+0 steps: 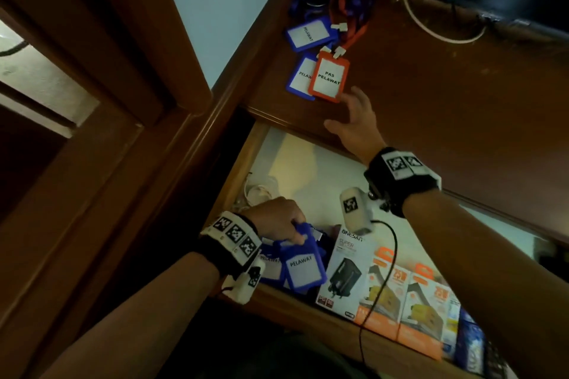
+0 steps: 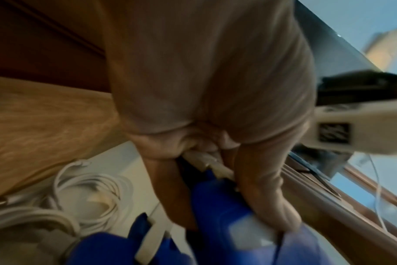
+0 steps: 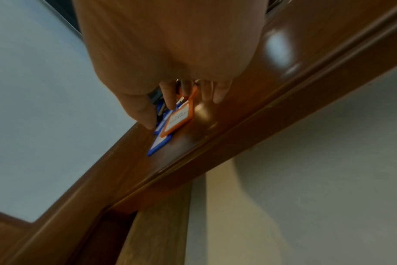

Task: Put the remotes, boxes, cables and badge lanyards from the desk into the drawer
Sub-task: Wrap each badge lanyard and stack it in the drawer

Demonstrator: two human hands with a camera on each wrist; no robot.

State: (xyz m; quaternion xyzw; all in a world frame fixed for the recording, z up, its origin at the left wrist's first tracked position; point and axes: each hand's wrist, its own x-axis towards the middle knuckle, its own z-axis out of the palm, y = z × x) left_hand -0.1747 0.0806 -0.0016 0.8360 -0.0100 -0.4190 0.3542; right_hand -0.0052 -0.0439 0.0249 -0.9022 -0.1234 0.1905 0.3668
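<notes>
Badges lie in two places: an orange badge holder (image 1: 328, 76) and two blue badge holders (image 1: 309, 33) on the desk (image 1: 446, 95), and a blue badge (image 1: 303, 266) low in the open drawer (image 1: 277, 298), pinched by the left hand (image 1: 277, 218). The right hand (image 1: 357, 123) hovers near the orange one, fingers spread, holding nothing. Boxes (image 1: 348, 274) stand beside the blue badge.

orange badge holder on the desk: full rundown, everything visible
The orange badge holder is a rectangular frame, plastic or rubbery by its look, around a white card printed "PAS PELAWAT". It lies flat on the brown desk, overlapping a blue badge holder. White clips at its top join it to an orange lanyard trailing away. The right hand reaches with spread fingers, not yet touching it.
</notes>
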